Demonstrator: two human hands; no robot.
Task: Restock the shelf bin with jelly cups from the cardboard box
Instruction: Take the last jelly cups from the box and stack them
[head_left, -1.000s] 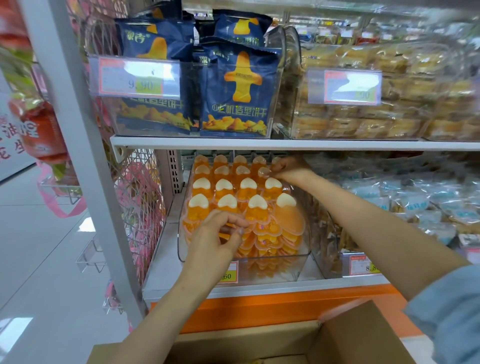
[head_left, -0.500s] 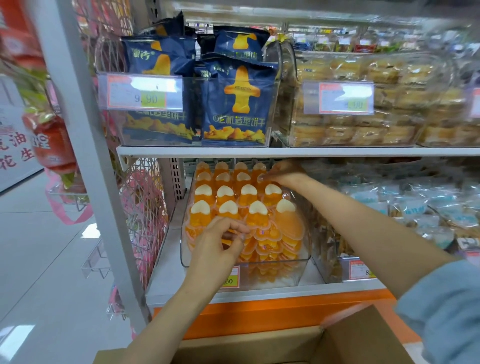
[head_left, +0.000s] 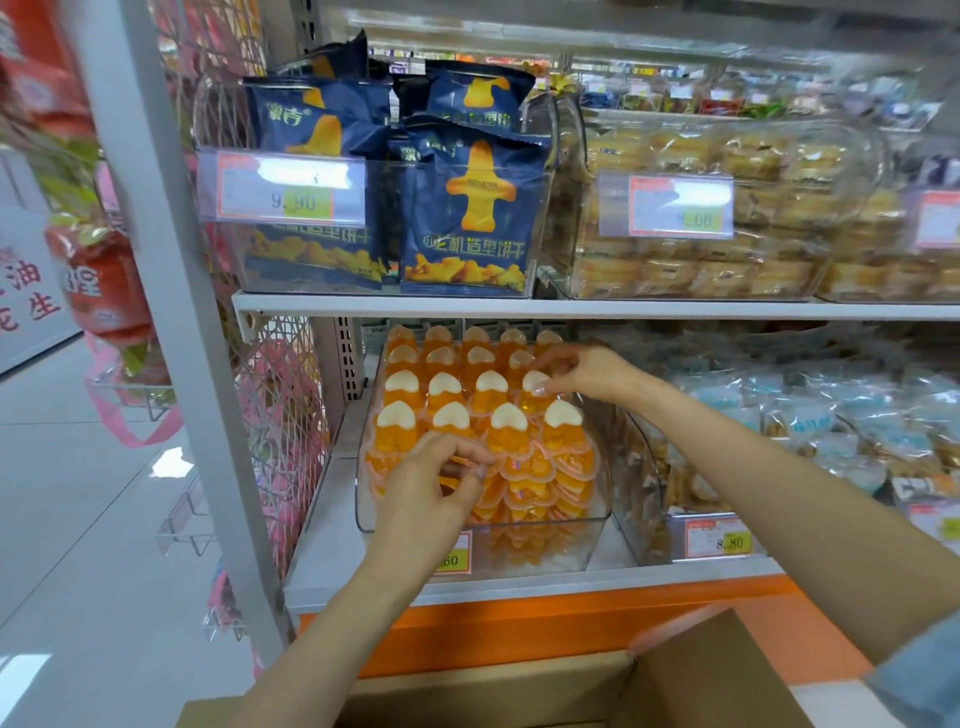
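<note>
A white shelf (head_left: 322, 519) fills most of the view, with an upper board and a lower board over an orange base. At the bottom edge is the open box (head_left: 717, 675), brown cardboard with one flap raised at the right; its inside is out of view. On the upper board stand a clear tub of pastries (head_left: 727, 260) and, to its left, a tub of blue bags (head_left: 467, 208). At the left end of the lower board stands the clear bin (head_left: 597, 499), beside bins of pale packets (head_left: 805, 415) on its right. The bin is packed with orange cups (head_left: 491, 382) that have white heart-shaped tops, set upright in rows four across from front to back, with more cups stacked flat behind the front wall. Both bare arms reach into the bin from below. The left hand (head_left: 426, 488) is at the front row, its fingers curled and its thumb and forefinger pinching the edge of a cup there. The right hand (head_left: 587, 371) is at the right column, farther back, its bent fingertips closed on a cup in the second row. A price tag (head_left: 457, 558) on the bin's front is partly hidden behind the left wrist.
</note>
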